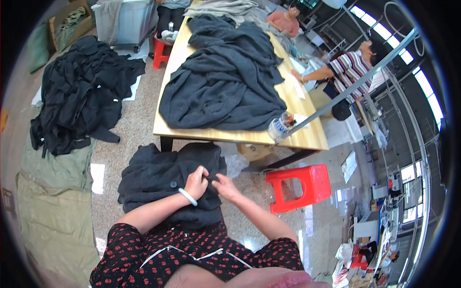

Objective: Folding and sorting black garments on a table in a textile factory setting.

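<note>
A dark charcoal garment [144, 175] lies bunched across my lap, with a round dark button [173, 184] showing on its front. My left hand [196, 185], a pale bangle at its wrist, is closed in a pinch on the garment, just right of that button. Close beside it my right hand [225, 187] is closed, with thumb and fingers pinching at the cloth near the garment's right side. A small gap separates the two hands. Whatever small detail lies between the fingertips is too small to make out.
Ahead stands a wooden table [165, 117] heaped with dark garments [225, 77], a clear jar [278, 128] at its near corner beside a metal pole [355, 81]. A red stool [314, 185] is at right. Dark clothes [81, 91] are piled left. Other people sit beyond the table.
</note>
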Demonstrator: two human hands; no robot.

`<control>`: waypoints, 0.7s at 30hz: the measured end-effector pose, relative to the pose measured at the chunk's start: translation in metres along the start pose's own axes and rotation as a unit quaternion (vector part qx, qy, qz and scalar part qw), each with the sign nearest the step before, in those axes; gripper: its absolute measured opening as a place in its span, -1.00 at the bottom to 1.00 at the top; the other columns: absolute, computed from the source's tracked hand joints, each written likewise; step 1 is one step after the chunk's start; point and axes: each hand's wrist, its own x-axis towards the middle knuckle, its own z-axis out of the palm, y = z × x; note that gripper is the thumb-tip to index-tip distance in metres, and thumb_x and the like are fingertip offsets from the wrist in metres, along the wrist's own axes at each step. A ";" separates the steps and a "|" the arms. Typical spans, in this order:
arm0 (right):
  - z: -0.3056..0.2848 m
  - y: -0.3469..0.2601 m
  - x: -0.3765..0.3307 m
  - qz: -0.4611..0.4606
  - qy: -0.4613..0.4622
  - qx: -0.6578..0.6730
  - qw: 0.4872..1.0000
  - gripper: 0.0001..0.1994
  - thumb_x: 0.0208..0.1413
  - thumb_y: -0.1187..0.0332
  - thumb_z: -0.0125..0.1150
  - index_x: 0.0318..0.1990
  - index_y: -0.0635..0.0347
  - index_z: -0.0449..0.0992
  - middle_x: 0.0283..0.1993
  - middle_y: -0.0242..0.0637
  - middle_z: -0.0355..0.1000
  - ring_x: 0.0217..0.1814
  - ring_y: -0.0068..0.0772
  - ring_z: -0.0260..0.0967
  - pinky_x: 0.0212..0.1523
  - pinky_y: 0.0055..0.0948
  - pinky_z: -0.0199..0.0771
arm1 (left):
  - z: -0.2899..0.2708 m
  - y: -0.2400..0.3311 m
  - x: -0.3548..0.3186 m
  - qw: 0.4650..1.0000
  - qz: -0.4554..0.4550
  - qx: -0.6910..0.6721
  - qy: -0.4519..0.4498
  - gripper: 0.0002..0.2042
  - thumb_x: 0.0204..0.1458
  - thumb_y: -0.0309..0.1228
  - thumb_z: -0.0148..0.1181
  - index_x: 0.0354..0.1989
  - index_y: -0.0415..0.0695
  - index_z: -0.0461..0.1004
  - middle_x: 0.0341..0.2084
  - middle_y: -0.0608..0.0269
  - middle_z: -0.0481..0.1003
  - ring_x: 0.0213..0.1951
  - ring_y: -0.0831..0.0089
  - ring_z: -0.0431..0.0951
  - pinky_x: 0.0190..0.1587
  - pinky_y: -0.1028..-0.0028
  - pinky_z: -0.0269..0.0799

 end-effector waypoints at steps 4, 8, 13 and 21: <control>0.002 0.006 -0.003 -0.030 0.002 -0.015 0.999 -0.82 0.01 0.54 -0.06 -0.20 0.26 0.34 -0.39 -0.46 0.34 -0.40 -0.71 0.25 -0.44 -0.67 0.29 | -0.009 0.007 -0.004 0.999 -0.026 -0.004 -0.021 -0.83 -0.27 -0.67 -0.03 -0.43 -0.24 0.25 -0.55 -0.02 0.39 -0.39 0.05 0.45 -0.34 0.31 0.34; -0.002 0.000 -0.002 -0.031 0.001 0.087 0.996 -0.79 -0.02 0.53 -0.02 -0.17 0.21 0.35 -0.35 -0.52 0.33 -0.36 -0.71 0.24 -0.40 -0.66 0.29 | -0.012 0.007 0.009 0.998 0.007 -0.042 -0.047 -0.83 -0.27 -0.68 -0.05 -0.44 -0.24 0.23 -0.54 0.07 0.34 -0.44 0.19 0.42 -0.34 0.42 0.33; -0.029 -0.065 -0.009 -0.068 -0.029 0.115 0.991 -0.79 0.01 0.51 0.02 -0.16 0.24 0.35 -0.28 -0.46 0.36 -0.27 -0.69 0.27 -0.22 -0.65 0.30 | -0.024 0.015 0.050 0.963 -0.026 -0.240 -0.120 -0.82 -0.22 -0.68 0.06 -0.42 -0.22 0.28 -0.52 0.35 0.34 -0.43 0.60 0.34 -0.33 0.61 0.31; -0.041 -0.112 0.007 -0.141 0.025 0.134 0.981 -0.66 -0.08 0.50 0.13 -0.09 0.28 0.28 -0.13 -0.36 0.29 -0.07 -0.60 0.20 -0.02 -0.56 0.18 | -0.059 0.045 0.087 0.916 -0.135 -0.336 -0.175 -0.76 -0.18 -0.66 0.08 -0.31 -0.14 0.30 -0.43 0.37 0.40 -0.33 0.62 0.40 -0.26 0.62 0.33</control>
